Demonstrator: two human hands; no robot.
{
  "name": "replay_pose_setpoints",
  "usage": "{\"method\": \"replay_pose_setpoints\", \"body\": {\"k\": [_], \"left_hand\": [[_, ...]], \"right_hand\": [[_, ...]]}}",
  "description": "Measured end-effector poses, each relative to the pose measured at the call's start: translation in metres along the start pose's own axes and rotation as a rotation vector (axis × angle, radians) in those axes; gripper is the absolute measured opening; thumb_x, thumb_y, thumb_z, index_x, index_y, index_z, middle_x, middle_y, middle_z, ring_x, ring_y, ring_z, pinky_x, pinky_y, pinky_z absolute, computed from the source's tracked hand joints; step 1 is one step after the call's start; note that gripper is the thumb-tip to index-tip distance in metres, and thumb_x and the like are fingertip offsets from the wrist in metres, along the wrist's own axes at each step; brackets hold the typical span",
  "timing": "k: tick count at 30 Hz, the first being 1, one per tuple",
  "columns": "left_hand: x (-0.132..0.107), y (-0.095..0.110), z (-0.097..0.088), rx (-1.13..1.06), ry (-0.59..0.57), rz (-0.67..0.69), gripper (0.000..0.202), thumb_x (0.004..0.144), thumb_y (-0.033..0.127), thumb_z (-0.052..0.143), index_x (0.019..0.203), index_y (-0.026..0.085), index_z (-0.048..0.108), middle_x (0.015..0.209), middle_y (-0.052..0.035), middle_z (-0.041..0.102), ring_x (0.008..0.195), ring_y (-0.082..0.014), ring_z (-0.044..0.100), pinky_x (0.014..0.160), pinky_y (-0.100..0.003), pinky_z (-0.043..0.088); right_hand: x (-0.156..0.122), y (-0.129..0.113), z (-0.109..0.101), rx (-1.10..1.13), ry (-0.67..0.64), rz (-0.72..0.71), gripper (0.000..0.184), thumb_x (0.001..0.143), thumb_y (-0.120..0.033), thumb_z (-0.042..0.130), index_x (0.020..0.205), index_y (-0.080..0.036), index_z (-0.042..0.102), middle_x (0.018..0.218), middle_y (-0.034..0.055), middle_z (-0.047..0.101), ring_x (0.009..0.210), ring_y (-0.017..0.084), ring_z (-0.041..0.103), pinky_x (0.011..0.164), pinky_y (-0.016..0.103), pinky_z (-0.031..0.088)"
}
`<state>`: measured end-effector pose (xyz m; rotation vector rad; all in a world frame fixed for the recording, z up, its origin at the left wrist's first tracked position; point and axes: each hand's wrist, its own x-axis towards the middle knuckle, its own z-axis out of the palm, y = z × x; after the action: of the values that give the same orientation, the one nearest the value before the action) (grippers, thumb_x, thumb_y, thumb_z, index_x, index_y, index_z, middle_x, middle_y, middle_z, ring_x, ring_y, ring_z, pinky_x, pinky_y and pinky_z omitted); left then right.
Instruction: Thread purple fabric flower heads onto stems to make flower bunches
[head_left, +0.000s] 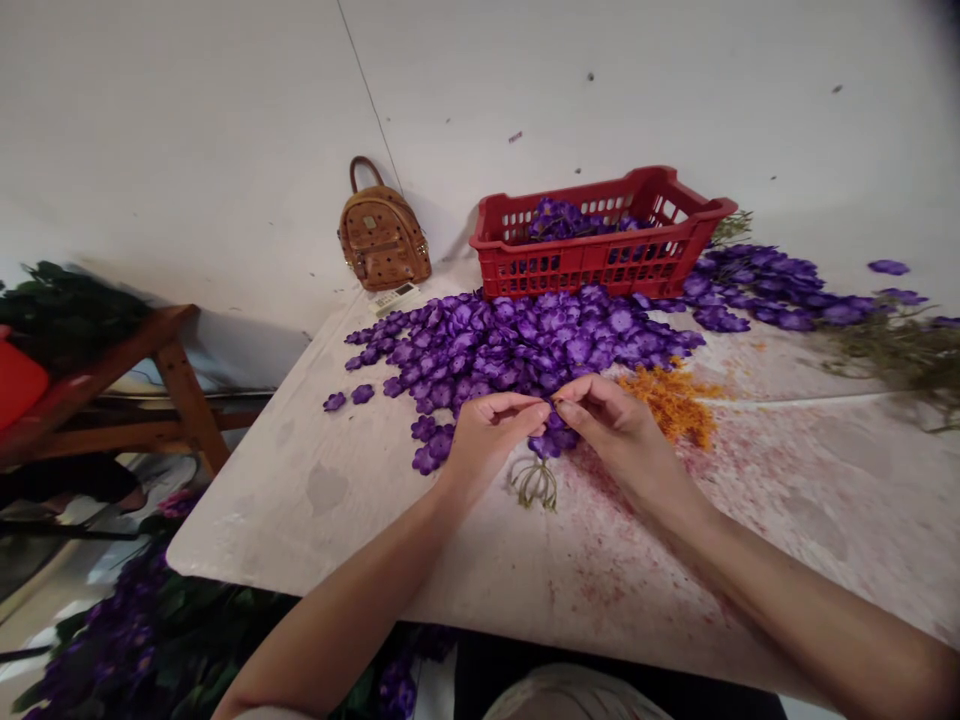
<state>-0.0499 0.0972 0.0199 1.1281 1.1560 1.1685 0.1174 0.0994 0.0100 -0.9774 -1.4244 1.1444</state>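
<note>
Grip is a tight fingertip pinch in both the left hand (491, 432) and right hand (615, 425), holding something too small to tell, beside the purple blossoms (517, 345) heaped toward the far edge of the counter (300, 510).

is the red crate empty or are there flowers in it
Not empty: purple flowers fill part of the red plastic crate, showing above its rim.

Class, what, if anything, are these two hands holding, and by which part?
The left hand and right hand meet at the fingertips above a purple flower, but what they pinch, and where, is too small to tell.
</note>
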Motion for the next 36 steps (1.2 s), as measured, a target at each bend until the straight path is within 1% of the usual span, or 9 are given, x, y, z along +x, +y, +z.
{"method": "replay_pose_setpoints", "body": {"k": [5,11,17,22,27,30,36], "left_hand": [[0.0,0.0,0.0,-0.014,-0.014,0.005,0.019,0.075,0.034,0.081,0.081,0.016,0.081,0.069,-0.0041,0.075,0.065,-0.0138,0.067,0.067,-0.027,0.054],[0.001,0.0,0.0,-0.037,-0.009,-0.014,0.019,0.074,0.035,0.081,0.081,0.017,0.081,0.07,-0.0041,0.075,0.065,-0.0145,0.068,0.068,-0.028,0.055],[0.002,0.0,0.0,-0.032,-0.017,-0.007,0.017,0.073,0.033,0.08,0.079,0.017,0.079,0.067,-0.0029,0.073,0.063,-0.0139,0.067,0.067,-0.028,0.055],[0.004,-0.003,0.0,-0.043,-0.031,0.011,0.016,0.07,0.031,0.081,0.076,0.017,0.076,0.064,-0.0012,0.071,0.06,-0.0121,0.064,0.061,-0.024,0.052],[0.004,-0.002,0.001,-0.034,-0.026,0.014,0.014,0.071,0.03,0.079,0.074,0.017,0.074,0.064,-0.0002,0.07,0.059,-0.0104,0.061,0.062,-0.023,0.05],[0.003,0.0,0.001,-0.012,-0.011,0.011,0.012,0.071,0.029,0.079,0.074,0.018,0.075,0.064,-0.0007,0.07,0.059,-0.0114,0.062,0.062,-0.024,0.051],[0.002,0.001,-0.001,-0.022,-0.01,-0.017,0.017,0.074,0.034,0.079,0.078,0.017,0.078,0.067,-0.0032,0.072,0.064,-0.0148,0.067,0.067,-0.029,0.055]], "right_hand": [[0.001,-0.001,0.0,-0.012,-0.003,-0.017,0.013,0.093,-0.036,0.067,0.086,-0.025,0.067,0.081,0.0006,0.066,0.077,0.018,0.057,0.071,0.032,0.043],[0.001,0.001,-0.001,-0.009,0.009,0.013,0.015,0.093,-0.039,0.068,0.087,-0.025,0.067,0.081,0.0008,0.064,0.077,0.018,0.055,0.071,0.032,0.042],[0.0,0.003,-0.001,0.005,-0.008,0.035,0.015,0.094,-0.04,0.068,0.088,-0.026,0.068,0.079,0.0,0.062,0.073,0.017,0.051,0.066,0.031,0.039],[0.0,0.003,0.0,0.01,-0.016,0.025,0.014,0.093,-0.038,0.068,0.087,-0.026,0.067,0.079,0.0001,0.064,0.074,0.017,0.054,0.068,0.031,0.042],[-0.001,-0.004,0.002,-0.051,-0.015,-0.009,0.013,0.093,-0.035,0.066,0.084,-0.025,0.066,0.079,0.0014,0.066,0.074,0.018,0.058,0.068,0.032,0.045],[-0.002,-0.007,0.002,-0.096,-0.003,-0.022,0.013,0.092,-0.036,0.066,0.085,-0.026,0.067,0.08,0.0023,0.067,0.074,0.018,0.059,0.068,0.033,0.046],[-0.001,-0.008,0.0,-0.113,0.007,-0.016,0.017,0.092,-0.041,0.066,0.085,-0.026,0.066,0.079,0.0023,0.066,0.073,0.019,0.058,0.065,0.033,0.045]]}}
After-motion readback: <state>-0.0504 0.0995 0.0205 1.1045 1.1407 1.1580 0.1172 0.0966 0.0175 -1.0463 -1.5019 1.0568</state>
